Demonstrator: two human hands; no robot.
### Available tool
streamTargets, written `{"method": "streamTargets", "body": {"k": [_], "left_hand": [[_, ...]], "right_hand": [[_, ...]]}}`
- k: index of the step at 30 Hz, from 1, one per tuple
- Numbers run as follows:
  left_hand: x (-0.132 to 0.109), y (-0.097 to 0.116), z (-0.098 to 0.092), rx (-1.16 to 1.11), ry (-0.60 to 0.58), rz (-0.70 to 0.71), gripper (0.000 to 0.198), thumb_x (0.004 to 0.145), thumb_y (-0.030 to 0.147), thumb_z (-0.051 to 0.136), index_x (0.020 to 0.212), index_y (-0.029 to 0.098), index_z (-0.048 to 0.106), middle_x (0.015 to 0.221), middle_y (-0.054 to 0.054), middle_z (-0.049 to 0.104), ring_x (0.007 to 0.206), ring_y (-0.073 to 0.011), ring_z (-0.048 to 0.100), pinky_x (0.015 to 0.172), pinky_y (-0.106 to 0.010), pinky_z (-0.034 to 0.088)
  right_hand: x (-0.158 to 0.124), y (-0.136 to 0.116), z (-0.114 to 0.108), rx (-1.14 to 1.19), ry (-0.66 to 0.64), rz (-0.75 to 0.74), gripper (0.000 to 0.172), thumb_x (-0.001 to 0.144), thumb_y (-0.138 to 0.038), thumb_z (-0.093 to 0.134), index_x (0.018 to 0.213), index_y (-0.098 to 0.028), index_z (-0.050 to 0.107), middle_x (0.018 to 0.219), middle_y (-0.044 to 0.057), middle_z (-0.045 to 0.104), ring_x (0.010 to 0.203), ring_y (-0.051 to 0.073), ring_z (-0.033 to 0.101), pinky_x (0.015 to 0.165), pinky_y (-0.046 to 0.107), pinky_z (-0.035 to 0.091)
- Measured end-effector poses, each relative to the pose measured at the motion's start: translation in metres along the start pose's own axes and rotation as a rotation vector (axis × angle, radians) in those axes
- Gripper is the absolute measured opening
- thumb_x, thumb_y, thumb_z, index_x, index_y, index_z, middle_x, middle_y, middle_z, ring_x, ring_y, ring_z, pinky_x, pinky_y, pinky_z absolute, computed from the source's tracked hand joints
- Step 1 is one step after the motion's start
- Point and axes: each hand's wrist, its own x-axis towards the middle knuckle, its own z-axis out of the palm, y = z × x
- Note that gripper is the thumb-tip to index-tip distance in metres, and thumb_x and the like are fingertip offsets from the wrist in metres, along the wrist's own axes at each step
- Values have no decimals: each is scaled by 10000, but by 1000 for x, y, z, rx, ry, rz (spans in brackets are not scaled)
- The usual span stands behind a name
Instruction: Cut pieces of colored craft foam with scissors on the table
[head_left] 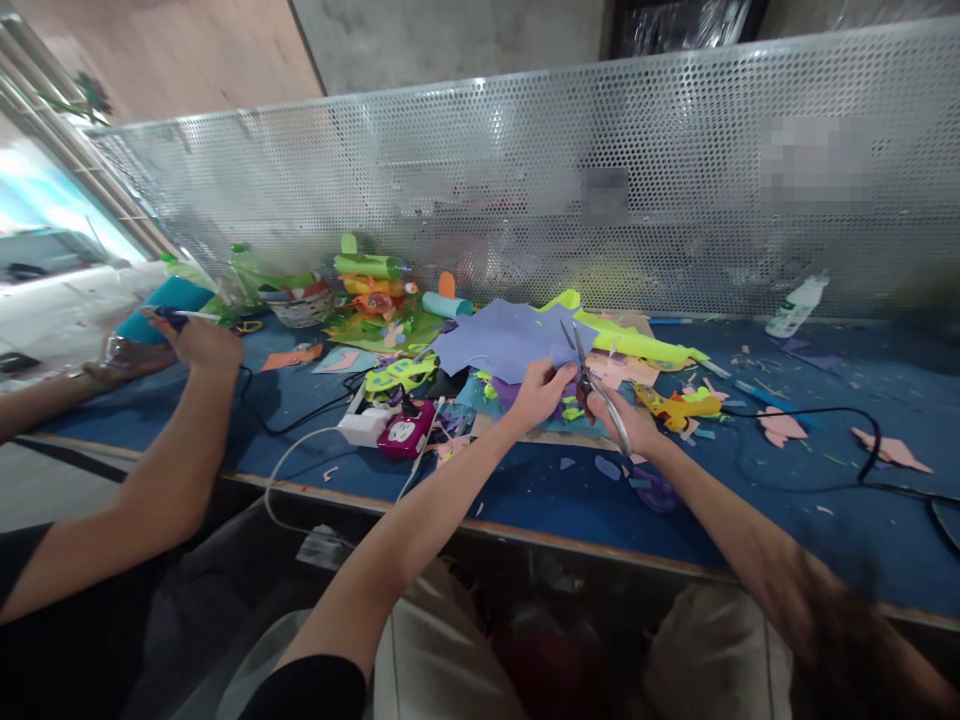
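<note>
Fig.: craft bench, head view, mid-cut.

Left hand: pinched on edge of purple foam sheet, holding it up off blue table, just left of blades. Right hand: closed round handles of scissors, blades parted, tips up and into sheet's near edge by left fingers.

Progress, judged from layout only: cutting under way, not finished. Sheet already irregular in outline w/ several notched edges, yet most of it intact behind hands; current cut only just into margin. Purple offcuts on table below hands, plus pink cut shapes far right — suggests several pieces done. Left to do: rest of present outline; final shape not readable.

Surroundings: yellow-green foam sheet under and right of purple one; yellow glue gun just right of right hand, black cable trailing off right; white bottle by perforated metal screen; white power strip and magenta object left of centre. Far left: co-worker's hand w/ pen-like tool over teal roll; kept apart from wearer's own hands.
</note>
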Motion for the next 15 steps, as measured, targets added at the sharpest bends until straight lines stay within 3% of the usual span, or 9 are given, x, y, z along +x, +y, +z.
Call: {"method": "streamTargets", "body": {"k": [9, 15], "left_hand": [[0, 2, 0, -10, -25, 9, 450, 906, 535, 601, 680, 191, 419, 602, 48, 352, 564, -84, 303, 535, -256, 243], [-1, 5, 0, -50, 1, -17, 483, 864, 583, 643, 680, 191, 430, 618, 52, 325, 570, -84, 294, 537, -256, 244]], "right_hand": [[-1, -6, -1, 33, 16, 8, 574, 883, -791, 290, 762, -248, 430, 616, -40, 455, 565, 139, 403, 562, 309, 363], [0, -6, 0, 75, 78, 22, 538, 871, -734, 459, 668, -237, 429, 556, -46, 411, 520, 115, 355, 495, 278, 290]]}}
